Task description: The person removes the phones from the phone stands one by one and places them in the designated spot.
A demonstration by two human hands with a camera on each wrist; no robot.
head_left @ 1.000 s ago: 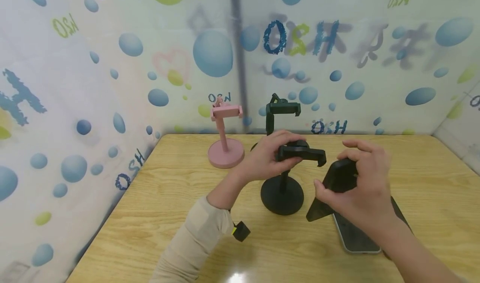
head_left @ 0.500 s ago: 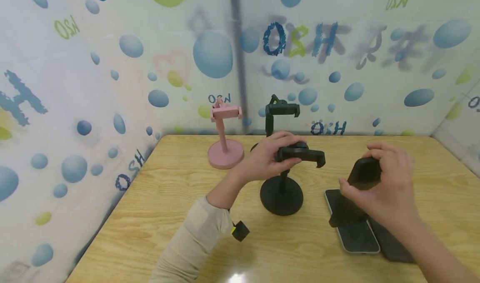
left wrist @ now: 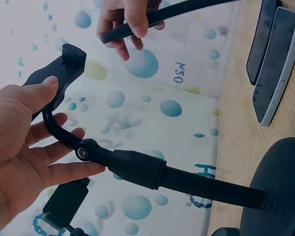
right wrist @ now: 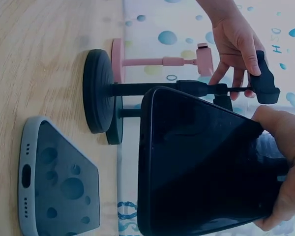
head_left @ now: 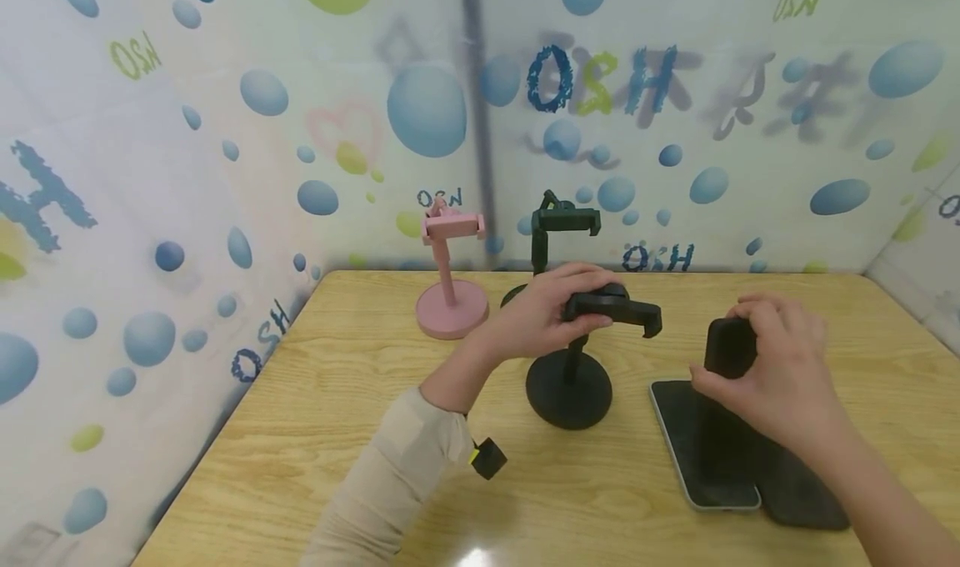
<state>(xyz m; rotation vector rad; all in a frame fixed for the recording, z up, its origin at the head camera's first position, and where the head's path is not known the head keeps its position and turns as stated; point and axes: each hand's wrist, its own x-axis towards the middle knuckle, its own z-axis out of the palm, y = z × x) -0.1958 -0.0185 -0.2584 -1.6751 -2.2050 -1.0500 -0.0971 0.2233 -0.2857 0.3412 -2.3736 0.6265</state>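
In the head view my left hand (head_left: pixel 536 317) grips the clamp head of a black phone stand (head_left: pixel 570 396), thumb on one side and fingers behind. The left wrist view shows the stand's jointed neck (left wrist: pixel 91 150) beside those fingers and the clamp's hooked end standing free. To the right, my right hand (head_left: pixel 791 383) holds a black smartphone (head_left: pixel 729 350) by its upper end, between thumb and fingers. That smartphone hangs nearly upright, apart from the stand; its dark screen (right wrist: pixel 201 162) fills much of the right wrist view.
Below the right hand, a silver-edged phone (head_left: pixel 675 425) and a dark phone (head_left: pixel 810 496) lie side by side on the wooden table (head_left: pixel 330 434). Behind the black stand are a pink phone stand (head_left: pixel 450 310) and a dark green one (head_left: pixel 567 219). A patterned wall (head_left: pixel 337 75) closes off the back.
My right hand has carried the smartphone rightward, away from the black stand, and the smartphone has turned more upright. The left hand and the clamp have shifted slightly right.
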